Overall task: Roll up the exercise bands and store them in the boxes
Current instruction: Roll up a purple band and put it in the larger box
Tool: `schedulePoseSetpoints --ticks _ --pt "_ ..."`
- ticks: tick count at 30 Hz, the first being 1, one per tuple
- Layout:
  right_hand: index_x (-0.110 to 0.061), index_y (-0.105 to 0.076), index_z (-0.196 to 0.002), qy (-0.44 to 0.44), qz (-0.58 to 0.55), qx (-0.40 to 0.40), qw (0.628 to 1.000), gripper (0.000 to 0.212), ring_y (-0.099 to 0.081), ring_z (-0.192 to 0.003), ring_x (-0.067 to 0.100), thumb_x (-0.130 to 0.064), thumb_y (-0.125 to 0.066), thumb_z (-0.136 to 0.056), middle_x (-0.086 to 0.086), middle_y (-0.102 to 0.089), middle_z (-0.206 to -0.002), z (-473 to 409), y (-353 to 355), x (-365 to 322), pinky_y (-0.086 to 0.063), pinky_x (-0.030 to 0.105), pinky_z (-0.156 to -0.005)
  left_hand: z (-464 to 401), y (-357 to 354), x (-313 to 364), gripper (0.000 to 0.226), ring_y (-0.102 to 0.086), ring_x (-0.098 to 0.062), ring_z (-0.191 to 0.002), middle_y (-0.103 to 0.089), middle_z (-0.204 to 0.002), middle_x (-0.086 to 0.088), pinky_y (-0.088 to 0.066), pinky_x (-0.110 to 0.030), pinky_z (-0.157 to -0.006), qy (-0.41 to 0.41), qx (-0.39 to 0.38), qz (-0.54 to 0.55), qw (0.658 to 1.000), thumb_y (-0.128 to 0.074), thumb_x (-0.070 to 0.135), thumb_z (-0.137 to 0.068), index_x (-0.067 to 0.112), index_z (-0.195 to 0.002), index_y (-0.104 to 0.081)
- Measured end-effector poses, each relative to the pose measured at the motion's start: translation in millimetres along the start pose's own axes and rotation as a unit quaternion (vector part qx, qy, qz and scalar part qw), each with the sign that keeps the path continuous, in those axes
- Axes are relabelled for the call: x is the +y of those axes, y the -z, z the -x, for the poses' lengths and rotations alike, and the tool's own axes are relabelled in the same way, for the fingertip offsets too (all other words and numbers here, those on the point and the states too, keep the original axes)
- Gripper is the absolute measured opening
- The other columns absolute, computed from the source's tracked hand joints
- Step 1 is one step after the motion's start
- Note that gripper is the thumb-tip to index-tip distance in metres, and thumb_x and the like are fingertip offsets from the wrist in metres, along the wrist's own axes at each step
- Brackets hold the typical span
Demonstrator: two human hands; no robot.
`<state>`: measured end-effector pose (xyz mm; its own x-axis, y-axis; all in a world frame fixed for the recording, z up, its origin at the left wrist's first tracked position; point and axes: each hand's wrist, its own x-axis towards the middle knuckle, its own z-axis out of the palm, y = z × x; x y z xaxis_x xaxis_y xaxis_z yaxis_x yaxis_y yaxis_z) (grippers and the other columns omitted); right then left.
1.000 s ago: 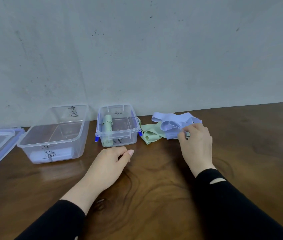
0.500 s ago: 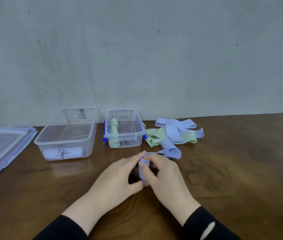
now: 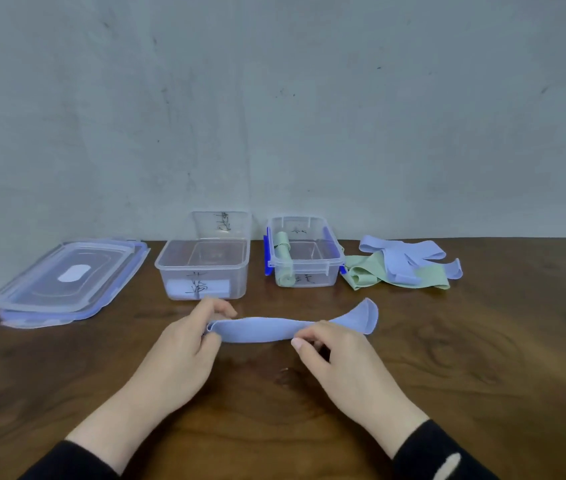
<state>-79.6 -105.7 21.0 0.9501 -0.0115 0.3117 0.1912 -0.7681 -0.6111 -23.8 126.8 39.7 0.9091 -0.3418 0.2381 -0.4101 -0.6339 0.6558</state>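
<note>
A lilac exercise band [image 3: 257, 329] lies stretched flat across the wooden table [image 3: 482, 358] in front of me. My left hand [image 3: 184, 355] pinches its left end. My right hand [image 3: 340, 358] grips it near the right end, whose loop curls up past my fingers. Behind stand two clear boxes: a larger empty box [image 3: 202, 271] and a smaller box with blue clips [image 3: 304, 252] holding a rolled green band [image 3: 283, 259]. A pile of loose lilac and green bands [image 3: 403, 265] lies to the right of the smaller box.
Two stacked clear lids [image 3: 67, 282] with blue rims lie at the far left. A grey wall stands right behind the boxes. The table's left corner shows below the lids.
One lilac band has come off the pile to the table in front of me. My hands met at its end, then moved apart and pulled it out flat.
</note>
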Motion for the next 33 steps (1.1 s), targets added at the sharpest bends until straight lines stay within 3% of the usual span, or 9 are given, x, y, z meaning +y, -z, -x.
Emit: schedulePoseSetpoints --ticks 2,4,9,12,16,21,25,29,33 --pt "-0.03 -0.068 -0.085 -0.017 0.014 0.003 1.0 0.021 -0.061 -0.073 0.008 -0.042 -0.055 -0.096 -0.009 -0.065 -0.073 -0.3 2.1 4.6 -0.048 0.021 -0.066 1.4 8.6 -6.8 0.038 -0.06 -0.005 -0.084 -0.066 -0.089 0.013 -0.051 -0.032 -0.077 -0.025 -0.022 -0.003 0.999 -0.043 0.003 -0.092 0.037 -0.088 -0.06" --pt "-0.028 -0.065 -0.076 -0.04 0.029 0.011 0.999 0.027 -0.059 -0.063 0.01 -0.045 -0.055 -0.096 -0.005 -0.064 -0.067 -1.3 4.1 9.3 -0.044 0.023 -0.059 1.4 13.1 -10.0 0.045 -0.059 -0.002 -0.102 -0.065 -0.1 0.021 -0.048 -0.028 -0.091 -0.063 -0.04 -0.008 0.997 -0.045 -0.003 -0.089 0.036 -0.081 -0.063" --pt "-0.029 -0.055 -0.08 -0.122 0.029 0.048 0.991 0.021 -0.053 -0.055 0.012 -0.044 -0.054 -0.094 -0.001 -0.065 -0.065 -6.6 12.0 16.3 -0.042 0.026 -0.053 0.0 23.3 -11.0 0.037 -0.055 0.003 -0.115 -0.062 -0.116 0.028 -0.043 -0.022 -0.097 -0.088 -0.193 -0.01 0.977 -0.048 0.008 -0.095 0.038 -0.101 -0.069" --pt "-0.038 -0.059 -0.093 -0.156 0.067 0.018 0.985 0.01 -0.061 -0.067 0.006 -0.045 -0.052 -0.095 -0.008 -0.069 -0.07 -8.6 16.4 18.2 -0.049 0.024 -0.06 0.5 22.1 -10.3 0.038 -0.058 -0.002 -0.113 -0.067 -0.112 0.022 -0.042 -0.025 -0.095 -0.07 -0.188 0.05 0.978 -0.039 0.017 -0.103 0.035 -0.102 -0.072" --pt "-0.033 -0.07 -0.084 -0.18 0.117 0.005 0.977 0.018 -0.062 -0.077 0.001 -0.04 -0.057 -0.093 -0.016 -0.07 -0.082 -8.3 16.4 18.7 -0.053 0.023 -0.069 -0.1 12.1 -7.8 0.027 -0.049 0.017 -0.113 -0.061 -0.115 0.035 -0.038 -0.013 -0.096 -0.035 -0.163 0.002 0.986 -0.044 0.041 -0.1 0.046 -0.111 -0.068" --pt "-0.031 -0.072 -0.082 -0.144 0.082 0.001 0.986 0.015 -0.059 -0.081 0.002 -0.035 -0.062 -0.093 -0.016 -0.065 -0.084 -8.5 16.0 15.7 -0.048 0.021 -0.072 4.4 11.4 2.1 0.028 -0.062 0.001 -0.103 -0.068 -0.104 0.024 -0.047 -0.025 -0.094 -0.047 -0.216 0.031 0.975 -0.048 0.036 -0.099 0.038 -0.094 -0.076" --pt "-0.038 -0.068 -0.098 -0.097 0.082 -0.032 0.991 0.01 -0.055 -0.098 0.001 -0.041 -0.062 -0.091 -0.024 -0.06 -0.099 -7.5 7.8 7.4 -0.047 0.033 -0.094 7.3 5.3 7.4 0.033 -0.063 0.001 -0.099 -0.071 -0.095 0.021 -0.048 -0.027 -0.091 -0.052 -0.196 0.061 0.977 -0.051 0.026 -0.099 0.023 -0.078 -0.076" --pt "-0.031 -0.048 -0.14 -0.123 0.122 -0.03 0.984 0.05 -0.046 -0.125 0.006 -0.048 -0.057 -0.093 -0.018 -0.052 -0.134 -7.9 1.7 3.7 -0.039 0.036 -0.109 2.4 -11.2 3.7 0.027 -0.044 0.017 -0.119 -0.056 -0.122 0.037 -0.032 -0.005 -0.098 -0.061 -0.143 -0.024 0.988 -0.048 0.036 -0.099 0.045 -0.12 -0.063" --pt "-0.029 -0.039 -0.148 -0.126 0.143 -0.051 0.98 0.054 -0.034 -0.141 0.008 -0.045 -0.051 -0.097 -0.014 -0.04 -0.152 -7.7 -1.8 1.3 -0.026 0.038 -0.12 2.2 -19.9 4.5 0.034 -0.029 0.029 -0.119 -0.046 -0.126 0.041 -0.019 -0.003 -0.104 -0.096 -0.163 -0.076 0.979 -0.043 0.039 -0.101 0.048 -0.132 -0.052"
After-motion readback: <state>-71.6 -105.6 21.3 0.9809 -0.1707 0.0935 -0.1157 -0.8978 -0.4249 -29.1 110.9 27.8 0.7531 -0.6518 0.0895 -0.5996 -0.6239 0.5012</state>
